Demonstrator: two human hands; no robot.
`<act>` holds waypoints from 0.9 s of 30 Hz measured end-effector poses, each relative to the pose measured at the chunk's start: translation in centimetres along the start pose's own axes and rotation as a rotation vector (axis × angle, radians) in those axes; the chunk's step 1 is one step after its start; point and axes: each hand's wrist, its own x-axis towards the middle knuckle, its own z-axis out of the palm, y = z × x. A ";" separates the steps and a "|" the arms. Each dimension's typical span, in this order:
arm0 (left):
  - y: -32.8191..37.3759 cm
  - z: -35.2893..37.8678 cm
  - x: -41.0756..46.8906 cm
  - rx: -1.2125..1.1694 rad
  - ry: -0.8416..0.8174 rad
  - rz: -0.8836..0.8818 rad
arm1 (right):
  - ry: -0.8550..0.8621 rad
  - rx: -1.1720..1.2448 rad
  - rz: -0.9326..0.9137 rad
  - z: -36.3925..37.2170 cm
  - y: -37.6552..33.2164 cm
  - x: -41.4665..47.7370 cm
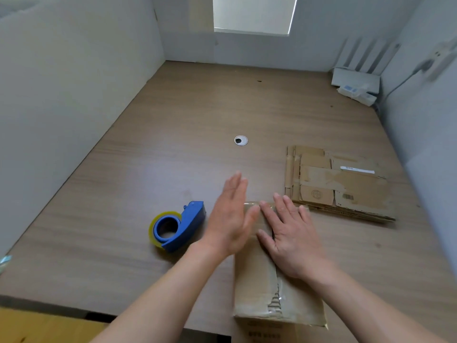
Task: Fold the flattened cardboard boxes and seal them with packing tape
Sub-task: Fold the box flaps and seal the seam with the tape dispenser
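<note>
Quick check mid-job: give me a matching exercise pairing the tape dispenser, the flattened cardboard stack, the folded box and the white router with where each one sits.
Column one:
1. tape dispenser
2. flattened cardboard stack
3. folded box
4. router

Column two:
A. far right corner of the desk
B. at the near edge, under the flat right hand
C. just left of the left hand
D. right of both hands, farther back than the folded box

Pairs: 1-C, 2-D, 3-B, 4-A
</note>
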 end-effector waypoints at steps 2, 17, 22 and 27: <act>-0.2 1.6 -0.1 -0.049 -0.133 -0.155 | -0.002 -0.001 0.001 -0.1 -0.1 0.1; -0.1 1.8 2.4 0.195 -0.190 0.046 | 0.169 0.123 -0.041 -1.3 0.1 0.5; -0.3 2.8 2.8 0.010 -0.019 -0.232 | 0.163 0.255 0.030 -2.0 1.5 2.6; -0.3 3.0 2.7 -0.246 0.043 -0.435 | 0.261 0.654 0.287 -0.8 3.2 2.7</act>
